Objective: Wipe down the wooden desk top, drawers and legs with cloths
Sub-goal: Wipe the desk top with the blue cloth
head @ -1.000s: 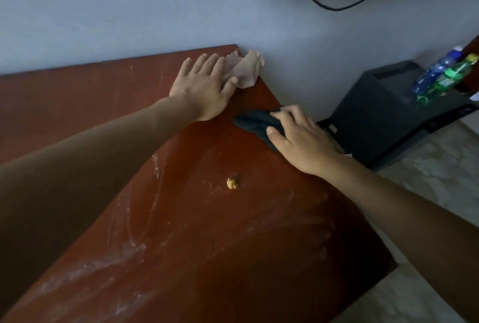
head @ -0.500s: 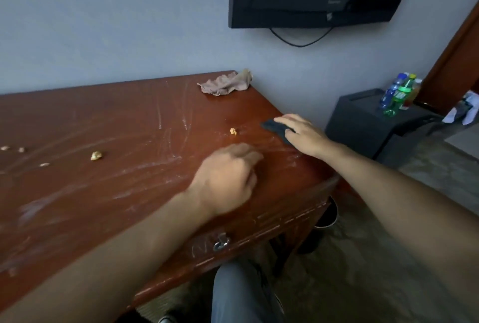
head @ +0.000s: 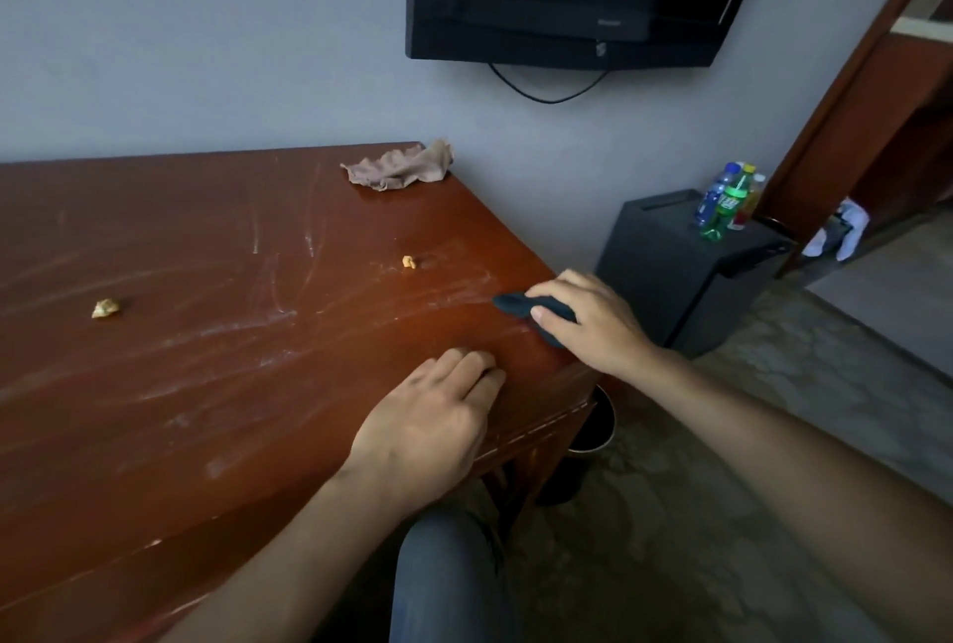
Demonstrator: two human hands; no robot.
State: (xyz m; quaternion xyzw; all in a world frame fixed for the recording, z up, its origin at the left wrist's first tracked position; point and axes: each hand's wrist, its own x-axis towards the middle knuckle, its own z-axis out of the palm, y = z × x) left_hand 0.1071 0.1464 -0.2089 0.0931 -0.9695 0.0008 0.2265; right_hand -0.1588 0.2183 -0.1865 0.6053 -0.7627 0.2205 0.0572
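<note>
Your right hand (head: 588, 320) lies palm-down, gripping the dark cloth (head: 531, 308) at the wooden desk (head: 216, 358) top's right edge. Your left hand (head: 430, 423) rests knuckles-up near the front edge, fingers loosely curled, holding nothing. Beige cloth (head: 399, 168) lies at the far corner.

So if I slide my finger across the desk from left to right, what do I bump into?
Pale crumb → tan cloth at the back, about level with the small orange crumb → left hand → dark cloth under the right hand.
</note>
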